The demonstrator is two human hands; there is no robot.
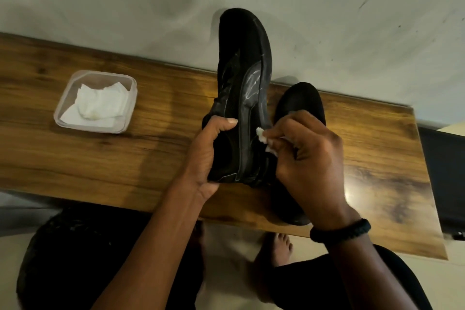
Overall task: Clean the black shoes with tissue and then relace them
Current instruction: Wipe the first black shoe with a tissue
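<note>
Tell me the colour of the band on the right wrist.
The band is black; head view.

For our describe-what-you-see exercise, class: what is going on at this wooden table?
A person is wiping shoes clean. The left hand grips one black shoe near its heel, toe pointing away, while the right hand pinches a wad of tissue against its side. The second shoe lies on the wooden table beneath the right hand. A clear plastic container holding spare tissue sits further left.
</note>
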